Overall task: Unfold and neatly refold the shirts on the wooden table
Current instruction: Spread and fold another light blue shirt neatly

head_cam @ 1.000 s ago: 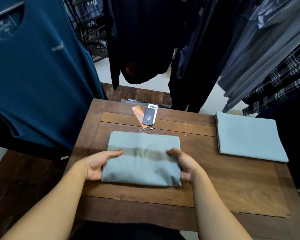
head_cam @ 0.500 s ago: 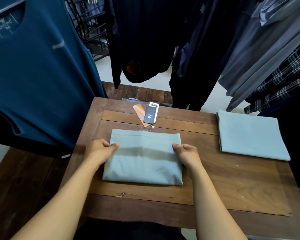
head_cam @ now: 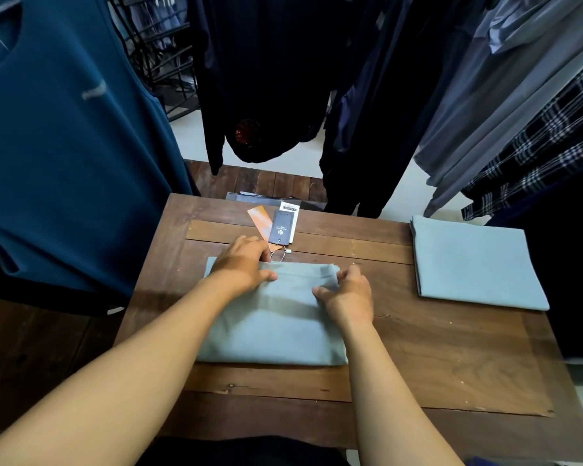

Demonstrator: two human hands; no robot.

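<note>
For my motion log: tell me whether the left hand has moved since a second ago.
Yes. The left hand went from the shirt's left edge to its far edge, nearer the tags.

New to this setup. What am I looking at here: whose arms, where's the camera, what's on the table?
No robot here: a person works with bare hands. The view comes from one wide-angle camera on their head, looking forward and down. On the wooden table lie a folded shirt in front, a second folded shirt at the right, and paper tags beyond. The left hand and right hand appear to grip the near shirt's far edge. Other clothes hang around the table.
</note>
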